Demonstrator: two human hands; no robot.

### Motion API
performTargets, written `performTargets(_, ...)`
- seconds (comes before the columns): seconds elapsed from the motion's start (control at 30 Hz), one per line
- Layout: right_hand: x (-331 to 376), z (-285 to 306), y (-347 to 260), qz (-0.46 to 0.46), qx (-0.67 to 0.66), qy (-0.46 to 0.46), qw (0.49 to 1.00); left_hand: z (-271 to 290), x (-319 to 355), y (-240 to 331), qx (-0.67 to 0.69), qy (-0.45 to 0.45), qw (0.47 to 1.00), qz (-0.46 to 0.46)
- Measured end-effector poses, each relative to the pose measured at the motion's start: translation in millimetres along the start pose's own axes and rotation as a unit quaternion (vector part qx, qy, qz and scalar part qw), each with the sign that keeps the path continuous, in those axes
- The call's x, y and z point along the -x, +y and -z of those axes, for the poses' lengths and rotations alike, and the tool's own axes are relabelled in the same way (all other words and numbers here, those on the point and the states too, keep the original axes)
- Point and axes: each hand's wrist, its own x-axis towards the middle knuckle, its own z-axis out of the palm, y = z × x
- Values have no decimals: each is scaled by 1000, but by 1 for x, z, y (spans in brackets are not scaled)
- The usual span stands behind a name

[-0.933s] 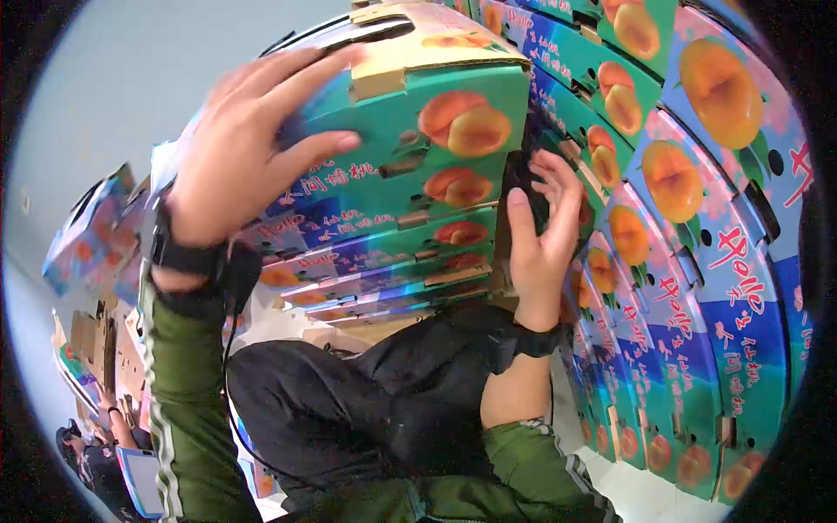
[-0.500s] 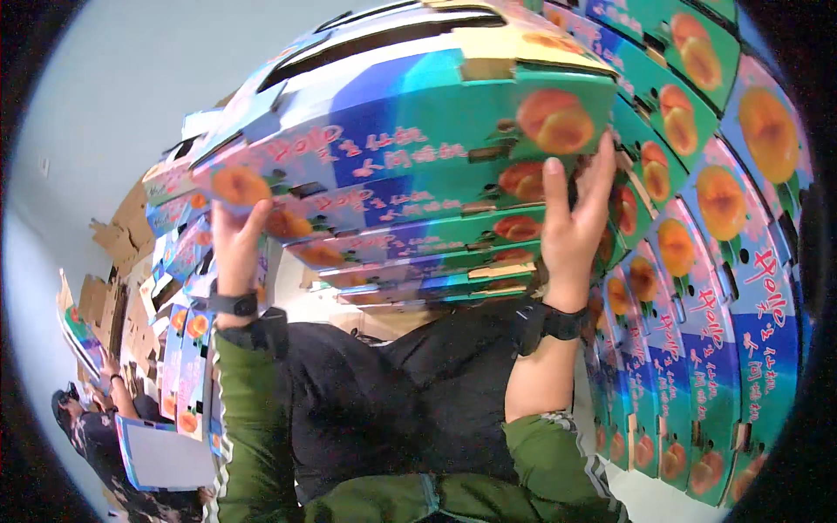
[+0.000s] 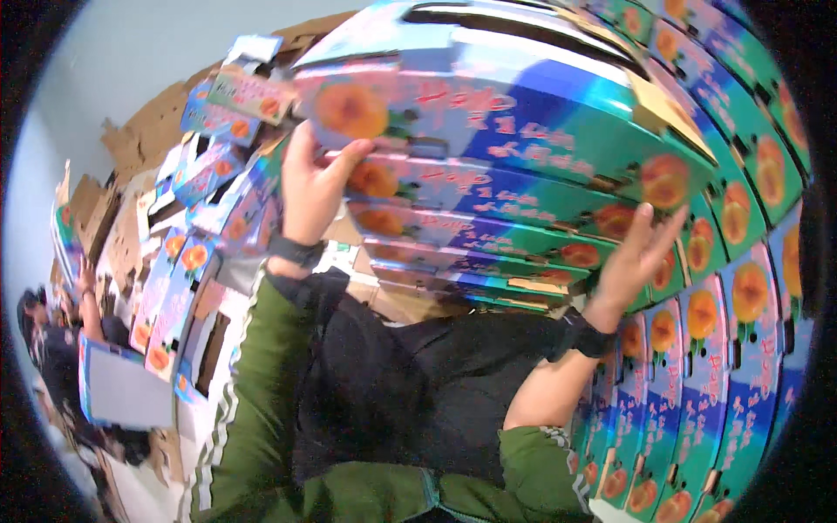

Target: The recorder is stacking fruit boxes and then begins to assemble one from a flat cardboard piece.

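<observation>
A long cardboard carton (image 3: 540,113), printed with peaches on blue and green, lies across the top of a stack of like cartons (image 3: 488,196) in front of me. My left hand (image 3: 318,187) grips its left end, thumb on the near face and fingers partly hidden round the corner. Just below its right end is my right hand (image 3: 636,261), palm up, thumb and fingers spread apart. The thumb tip comes close to the carton's lower edge; whether it touches, I cannot tell. A slot-like opening (image 3: 514,24) shows in the top.
Tall rows of matching cartons (image 3: 697,349) stand close on my right. Loose, partly folded boxes (image 3: 209,174) and brown cardboard sheets (image 3: 148,122) are heaped at left. Farther left, another person (image 3: 61,349) is beside a pale box panel (image 3: 131,388).
My view has swung, so the stack and both hands sit farther right and slope down to the right. My right hand has come lower against the top carton's end.
</observation>
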Motion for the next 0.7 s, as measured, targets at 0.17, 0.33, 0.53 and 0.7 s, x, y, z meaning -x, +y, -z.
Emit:
performTargets(0.17, 4, 6, 4, -47, 62, 36, 996, 11, 27, -10, -171, 13, 985, -12)
performTargets(0.33, 7, 18, 16, 86, 5, 94, 992, 77, 96, -16, -176, -90, 973, 118)
performTargets(0.53, 15, 19, 10, 125, -15, 151, 980, 272, 224, -84, -474, -58, 806, 349)
performTargets(0.7, 47, -10, 18, 161, -33, 37, 986, 325, 383, -93, -631, -215, 597, 447)
